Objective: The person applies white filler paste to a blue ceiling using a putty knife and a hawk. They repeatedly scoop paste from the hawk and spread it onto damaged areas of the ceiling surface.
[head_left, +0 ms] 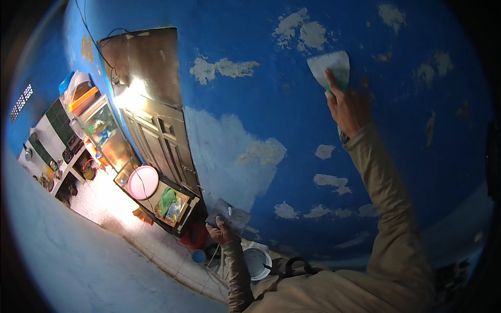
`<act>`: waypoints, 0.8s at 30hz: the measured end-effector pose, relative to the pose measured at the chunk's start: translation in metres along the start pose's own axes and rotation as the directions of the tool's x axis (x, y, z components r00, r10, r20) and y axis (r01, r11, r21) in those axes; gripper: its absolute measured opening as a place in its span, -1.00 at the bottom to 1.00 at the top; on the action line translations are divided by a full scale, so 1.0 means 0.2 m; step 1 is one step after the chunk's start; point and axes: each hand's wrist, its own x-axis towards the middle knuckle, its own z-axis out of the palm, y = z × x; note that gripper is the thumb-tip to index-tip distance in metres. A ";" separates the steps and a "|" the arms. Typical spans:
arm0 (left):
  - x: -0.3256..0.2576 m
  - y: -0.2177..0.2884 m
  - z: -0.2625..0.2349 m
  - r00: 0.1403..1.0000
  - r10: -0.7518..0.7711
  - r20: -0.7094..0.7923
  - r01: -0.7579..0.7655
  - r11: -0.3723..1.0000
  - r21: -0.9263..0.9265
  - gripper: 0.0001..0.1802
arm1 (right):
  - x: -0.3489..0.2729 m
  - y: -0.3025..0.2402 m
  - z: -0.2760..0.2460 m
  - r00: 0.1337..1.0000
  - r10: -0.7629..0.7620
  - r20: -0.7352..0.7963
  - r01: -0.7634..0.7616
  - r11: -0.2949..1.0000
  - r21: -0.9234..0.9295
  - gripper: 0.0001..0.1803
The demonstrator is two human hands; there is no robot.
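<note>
My right hand (348, 107) is raised and presses a flat putty scraper (330, 68) with a pale blade against the blue wall (292, 115). The wall carries several white filler patches (229, 151). My left hand (220, 231) hangs lower and grips a flat grey tray (229, 215) that bears some filler. Both arms wear beige sleeves.
A wooden door (162, 141) stands to the left of the wall. Beside it are a glass cabinet (107, 135), a pink round basin (143, 182), and a low table with green cloth (169, 204). A white bucket (257, 262) and a small blue cup (198, 255) sit on the floor below.
</note>
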 end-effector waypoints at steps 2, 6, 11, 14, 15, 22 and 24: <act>0.02 -0.03 -0.08 1.000 0.014 -0.023 -0.014 1.000 0.022 -0.81 | -0.02 -0.04 -0.07 0.994 0.086 0.069 -0.099 0.971 0.219 -0.41; 0.02 -0.04 -0.14 0.998 -0.063 -0.024 0.063 0.998 0.025 -0.77 | 0.11 -0.01 -0.07 0.956 0.221 -0.193 -0.124 0.902 0.414 -0.41; 0.00 -0.02 -0.13 0.996 -0.079 -0.035 0.080 0.996 0.045 -0.75 | 0.31 -0.07 -0.06 0.919 0.350 -0.182 -0.283 0.907 0.313 -0.40; -0.01 0.00 -0.12 0.996 -0.083 -0.040 0.084 0.996 0.027 -0.74 | 0.35 -0.20 -0.01 0.943 0.295 -0.155 -0.260 0.942 0.213 -0.40; 0.00 0.03 -0.10 0.995 -0.090 -0.042 0.091 0.995 0.027 -0.75 | 0.34 -0.22 0.00 0.955 0.269 -0.127 -0.241 0.950 0.198 -0.40; 0.02 -0.05 -0.18 0.998 -0.039 -0.053 0.042 0.997 0.066 -0.80 | 0.14 -0.31 -0.01 0.985 0.155 0.080 -0.167 0.971 0.173 -0.40; 0.00 -0.02 -0.18 0.995 -0.069 -0.067 0.068 0.998 -0.011 -0.80 | 0.08 -0.25 0.00 0.994 0.092 0.052 -0.101 0.976 0.194 -0.40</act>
